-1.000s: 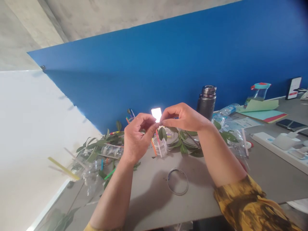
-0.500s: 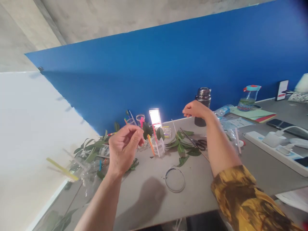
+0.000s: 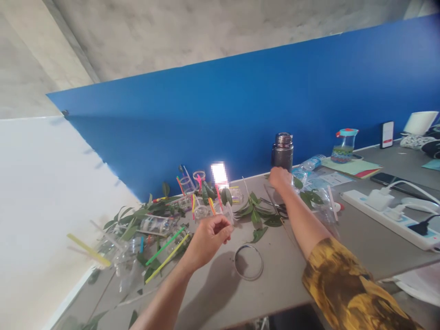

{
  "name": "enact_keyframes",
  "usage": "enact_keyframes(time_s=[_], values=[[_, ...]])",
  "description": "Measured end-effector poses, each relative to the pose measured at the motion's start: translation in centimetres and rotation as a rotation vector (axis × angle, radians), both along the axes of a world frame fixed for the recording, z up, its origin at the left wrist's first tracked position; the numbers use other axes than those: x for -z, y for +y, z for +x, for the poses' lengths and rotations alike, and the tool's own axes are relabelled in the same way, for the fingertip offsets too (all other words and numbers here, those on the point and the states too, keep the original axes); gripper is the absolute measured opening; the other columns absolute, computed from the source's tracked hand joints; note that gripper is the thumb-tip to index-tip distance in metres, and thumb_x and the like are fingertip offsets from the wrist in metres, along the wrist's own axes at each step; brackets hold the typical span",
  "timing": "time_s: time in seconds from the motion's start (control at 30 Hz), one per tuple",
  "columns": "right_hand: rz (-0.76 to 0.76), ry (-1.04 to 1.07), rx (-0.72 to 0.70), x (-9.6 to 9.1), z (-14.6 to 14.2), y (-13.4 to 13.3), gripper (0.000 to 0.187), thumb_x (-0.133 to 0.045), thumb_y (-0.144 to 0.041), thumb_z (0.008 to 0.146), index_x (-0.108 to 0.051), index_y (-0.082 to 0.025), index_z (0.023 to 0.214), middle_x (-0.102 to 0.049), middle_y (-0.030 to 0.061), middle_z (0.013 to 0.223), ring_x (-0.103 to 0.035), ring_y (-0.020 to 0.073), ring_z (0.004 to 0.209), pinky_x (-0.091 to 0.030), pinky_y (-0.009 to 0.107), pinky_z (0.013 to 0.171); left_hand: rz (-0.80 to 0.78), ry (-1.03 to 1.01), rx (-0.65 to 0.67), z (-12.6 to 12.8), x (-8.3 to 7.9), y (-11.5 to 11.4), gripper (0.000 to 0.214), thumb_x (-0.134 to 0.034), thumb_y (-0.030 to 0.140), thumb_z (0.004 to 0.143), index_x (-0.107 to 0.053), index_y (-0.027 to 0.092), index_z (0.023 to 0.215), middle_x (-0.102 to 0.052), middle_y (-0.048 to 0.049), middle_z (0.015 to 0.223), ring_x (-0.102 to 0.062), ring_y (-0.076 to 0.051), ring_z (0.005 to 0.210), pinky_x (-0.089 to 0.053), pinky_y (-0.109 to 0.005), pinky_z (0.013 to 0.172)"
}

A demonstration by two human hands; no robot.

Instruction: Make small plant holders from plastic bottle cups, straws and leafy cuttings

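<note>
Lowering the right hand [image 3: 280,179] beside the steel flask [image 3: 282,151], fingers [image 3: 275,173] curled narrow, like the left hand [image 3: 208,242].

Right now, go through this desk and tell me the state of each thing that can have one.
Left hand: raised, fingers loosely curled.
Right hand: fingers curled, knuckles up.
Steel flask: upright, capped.
Plastic water bottle: lying on its side.
Lidded jar: upright, lid on.
Wire ring: lying flat.
Power strip: plugs in.
Phone: lying flat, screen dark.
</note>
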State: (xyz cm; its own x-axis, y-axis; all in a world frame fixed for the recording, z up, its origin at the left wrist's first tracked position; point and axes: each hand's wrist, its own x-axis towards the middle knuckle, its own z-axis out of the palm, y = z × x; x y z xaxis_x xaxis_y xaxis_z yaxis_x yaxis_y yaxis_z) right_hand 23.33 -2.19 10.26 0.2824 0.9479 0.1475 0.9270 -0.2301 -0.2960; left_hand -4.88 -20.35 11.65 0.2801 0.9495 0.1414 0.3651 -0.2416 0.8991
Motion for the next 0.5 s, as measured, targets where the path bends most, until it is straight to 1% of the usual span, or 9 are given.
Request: enact_keyframes(time_s=[0.07, 0.1, 0.13, 0.17, 0.2, 0.27, 0.33, 0.4, 0.5], values=[[0.181, 0.075, 0.004, -2.0, 0.3, -0.3, 0.038, -0.053, -0.013, 0.094, -0.073, -0.009, 0.126, -0.069, 0.026, 0.128, -0.064, 0.0349, 0.121, -0.049, 0.038, 0.091, 0.002, -0.038, 0.006, 1.0, 0.2, 0.2, 0.016, -0.073, 0.027, 0.083, -0.067, 0.018, 0.07, -0.066, -0.0015, 0.061, -0.057, -0.013, 0.057, -0.045, -0.025, 0.06], [0.277, 0.15, -0.049, -3.1, 0.4, -0.7, 0.036, -0.054, -0.013, 0.093, -0.076, -0.013, 0.12, -0.073, 0.0218, 0.124, -0.066, 0.0325, 0.114, -0.05, 0.038, 0.089, 0.005, -0.082, -0.003, 1.5, 0.3, 0.4, 0.017, -0.074, 0.029, 0.083, -0.068, 0.018, 0.072, -0.066, -0.0018, 0.062, -0.057, -0.013, 0.057, -0.045, -0.024, 0.059], [0.347, 0.243, -0.152, -4.3, 0.3, -1.4, 0.033, -0.055, -0.014, 0.091, -0.079, -0.016, 0.112, -0.076, 0.0172, 0.115, -0.069, 0.0292, 0.105, -0.05, 0.036, 0.087, -0.002, -0.149, -0.01, 1.9, 0.3, 0.5, 0.02, -0.075, 0.035, 0.084, -0.068, 0.018, 0.075, -0.066, -0.0025, 0.064, -0.057, -0.013, 0.057, -0.044, -0.024, 0.057], [0.401, 0.338, -0.324, -5.5, 0.0, -2.2, 0.03, -0.056, -0.014, 0.089, -0.08, -0.018, 0.105, -0.078, 0.0125, 0.111, -0.07, 0.0257, 0.096, -0.051, 0.035, 0.085, -0.023, -0.246, -0.017, 2.2, 0.2, 0.7, 0.026, -0.074, 0.042, 0.086, -0.069, 0.018, 0.079, -0.067, -0.0033, 0.067, -0.057, -0.013, 0.056, -0.043, -0.024, 0.054], [0.449, 0.426, -0.536, -6.7, -0.4, -3.3, 0.028, -0.057, -0.015, 0.087, -0.081, -0.02, 0.1, -0.077, 0.0088, 0.114, -0.069, 0.023, 0.092, -0.051, 0.034, 0.083, -0.068, -0.366, -0.017, 2.5, 0.0, 0.8, 0.034, -0.072, 0.051, 0.087, -0.069, 0.017, 0.087, -0.069, -0.0044, 0.071, -0.058, -0.013, 0.056, -0.042, -0.024, 0.051], [0.466, 0.553, -0.923, -8.7, -1.6, -5.7, 0.025, -0.058, -0.015, 0.085, -0.081, -0.024, 0.09, -0.074, 0.0042, 0.124, -0.068, 0.0211, 0.097, -0.052, 0.033, 0.082, -0.195, -0.612, 0.012, 2.9, -0.6, 1.0, 0.051, -0.068, 0.066, 0.086, -0.069, 0.017, 0.102, -0.072, -0.0075, 0.082, -0.06, -0.015, 0.057, -0.042, -0.024, 0.046], [0.425, 0.584, -1.142, -10.1, -3.0, -8.0, 0.026, -0.059, -0.013, 0.082, -0.081, -0.026, 0.085, -0.074, 0.0021, 0.123, -0.068, 0.0186, 0.094, -0.051, 0.031, 0.077, -0.318, -0.763, 0.066, 3.2, -1.5, 0.9, 0.061, -0.07, 0.071, 0.081, -0.067, 0.017, 0.108, -0.073, -0.0102, 0.092, -0.063, -0.016, 0.059, -0.043, -0.025, 0.044], [0.407, 0.575, -1.224, -10.7, -4.2, -9.6, 0.028, -0.058, -0.01, 0.082, -0.081, -0.026, 0.085, -0.074, 0.0014, 0.123, -0.066, 0.0148, 0.083, -0.048, 0.028, 0.068, -0.352, -0.808, 0.096, 3.5, -2.3, 0.7, 0.055, -0.077, 0.066, 0.078, -0.066, 0.016, 0.099, -0.072, -0.0096, 0.091, -0.063, -0.015, 0.058, -0.042, -0.024, 0.043], [0.405, 0.574, -1.231, -10.6, -5.4, -10.5, 0.028, -0.058, -0.009, 0.082, -0.081, -0.024, 0.085, -0.074, 0.0027, 0.124, -0.065, 0.0126, 0.077, -0.046, 0.027, 0.064, -0.278, -0.796, 0.065, 3.9, -3.0, 0.1, 0.044, -0.085, 0.052, 0.076, -0.064, 0.014, 0.082, -0.066, -0.0025, 0.071, -0.055, -0.009, 0.049, -0.038, -0.02, 0.042]])
